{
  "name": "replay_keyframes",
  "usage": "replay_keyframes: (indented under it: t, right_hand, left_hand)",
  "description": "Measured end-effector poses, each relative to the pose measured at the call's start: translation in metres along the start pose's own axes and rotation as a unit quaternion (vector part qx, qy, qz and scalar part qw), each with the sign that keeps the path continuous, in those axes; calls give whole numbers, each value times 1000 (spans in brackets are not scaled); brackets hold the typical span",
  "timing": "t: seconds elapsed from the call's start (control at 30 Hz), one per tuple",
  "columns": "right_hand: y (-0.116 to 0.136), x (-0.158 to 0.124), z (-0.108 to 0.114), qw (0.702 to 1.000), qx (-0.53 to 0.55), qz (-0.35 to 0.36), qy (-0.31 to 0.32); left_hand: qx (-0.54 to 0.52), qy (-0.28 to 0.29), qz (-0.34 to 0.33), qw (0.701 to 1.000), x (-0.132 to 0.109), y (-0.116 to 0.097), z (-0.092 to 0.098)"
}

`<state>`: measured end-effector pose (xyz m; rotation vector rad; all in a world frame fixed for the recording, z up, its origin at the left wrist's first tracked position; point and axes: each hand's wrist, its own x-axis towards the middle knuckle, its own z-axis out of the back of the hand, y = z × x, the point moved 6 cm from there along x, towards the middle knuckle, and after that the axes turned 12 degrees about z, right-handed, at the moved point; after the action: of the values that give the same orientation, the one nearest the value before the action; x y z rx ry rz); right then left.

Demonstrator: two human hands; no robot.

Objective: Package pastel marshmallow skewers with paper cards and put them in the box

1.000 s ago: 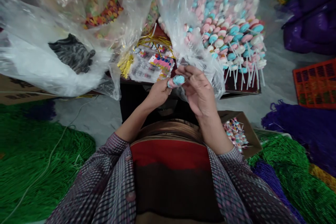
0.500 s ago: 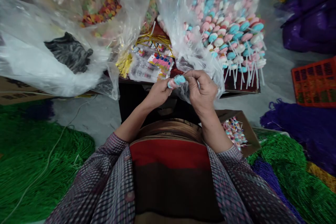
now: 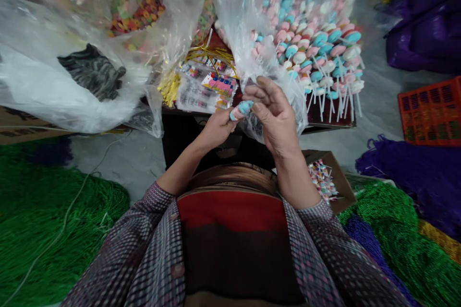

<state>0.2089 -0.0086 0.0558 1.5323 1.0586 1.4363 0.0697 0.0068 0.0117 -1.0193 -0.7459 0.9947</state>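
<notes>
Closed around a pink and blue marshmallow lollipop [image 3: 240,111], my left hand [image 3: 218,129] holds it just in front of the table edge. The candy seems to have a clear wrapper on it; its stick is hidden in that hand. My right hand [image 3: 275,115] is beside the candy's upper end, its fingers apart and its thumb close to the candy. Whether the thumb touches it, I cannot tell. Behind my hands lie printed clear wrappers [image 3: 196,91] and gold twist ties [image 3: 169,87]. To the right, many marshmallow lollipops [image 3: 320,57] are piled with their white sticks hanging forward.
Plastic bags [image 3: 180,14] with colourful ring candies cover the back left. A dark crumpled bag [image 3: 93,72] lies on white plastic. A cardboard box [image 3: 344,187] of wrapped lollipops stands at lower right, near an orange crate [image 3: 430,112]. Green strands [image 3: 54,230] heap at left.
My right hand has loosened from a pinch at the candy's end; its fingers have spread and lifted away from me. My left hand keeps the lollipop in nearly the same place.
</notes>
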Motion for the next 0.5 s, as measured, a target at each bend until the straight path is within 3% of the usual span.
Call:
replay_keyframes:
  t: [0.13,0.5]
  right_hand:
    - [-7,-7,-11,999,27,-33,30]
    - [-4,-23,-13,992,-89,32,-78]
  left_hand:
    - [-47,6,19,999,-1,-3,-4]
    - [-65,-3,82,994,-8,-2,-19]
